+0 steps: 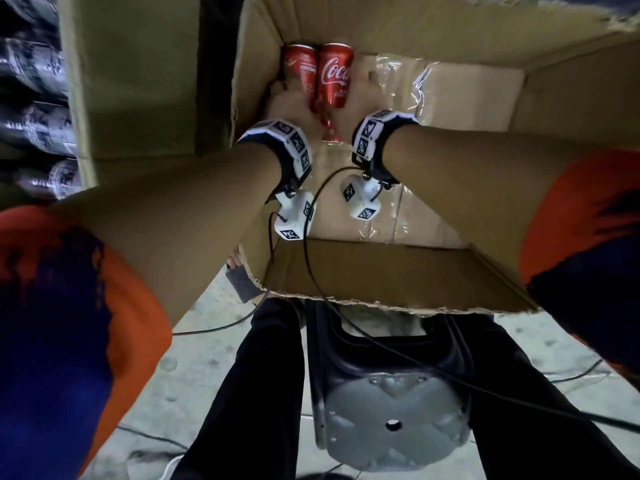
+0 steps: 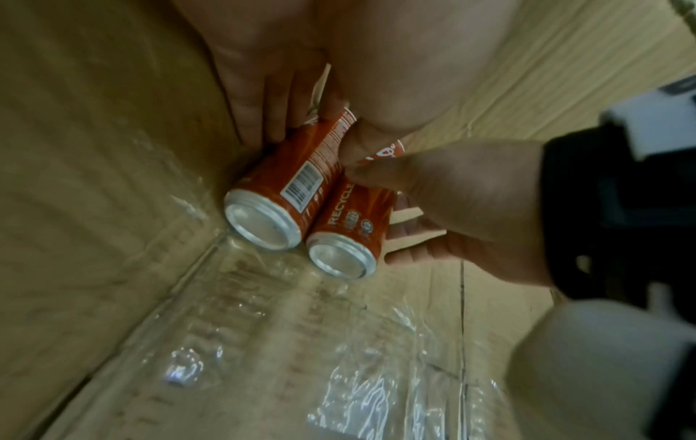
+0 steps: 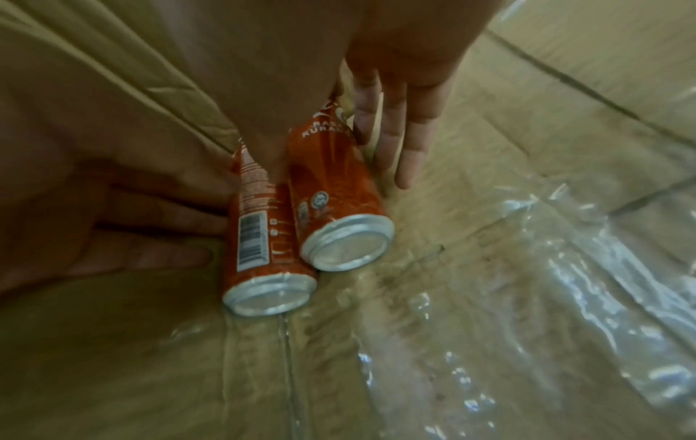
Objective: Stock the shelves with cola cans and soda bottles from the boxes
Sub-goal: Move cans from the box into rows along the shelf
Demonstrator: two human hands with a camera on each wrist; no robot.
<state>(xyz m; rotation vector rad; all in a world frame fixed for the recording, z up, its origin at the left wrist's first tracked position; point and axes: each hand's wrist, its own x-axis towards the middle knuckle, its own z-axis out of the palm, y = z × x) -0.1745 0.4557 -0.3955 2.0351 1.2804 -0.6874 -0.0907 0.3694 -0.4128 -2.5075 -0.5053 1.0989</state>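
Observation:
Two red cola cans lie side by side in the far left corner of a cardboard box (image 1: 568, 95), bottoms pointing away from me. My left hand (image 1: 288, 105) grips the barcode can (image 1: 300, 73) (image 2: 287, 184) (image 3: 253, 238), fingers (image 2: 277, 119) along its outer side and thumb in the gap between the cans. My right hand (image 1: 358, 95) holds the Coca-Cola can (image 1: 335, 75) (image 2: 352, 218) (image 3: 331, 193), fingers (image 3: 401, 140) down its right side and thumb on top. The head view hides most of both palms behind the wrist bands.
The box floor (image 3: 471, 312) is bare cardboard with shiny clear tape. Its near flap (image 1: 398, 271) hangs toward me. A second cardboard box (image 1: 138, 81) stands to the left, with wrapped bottles (image 1: 45, 133) beyond it. A grey stool base (image 1: 391, 410) and cables (image 1: 519, 400) lie below.

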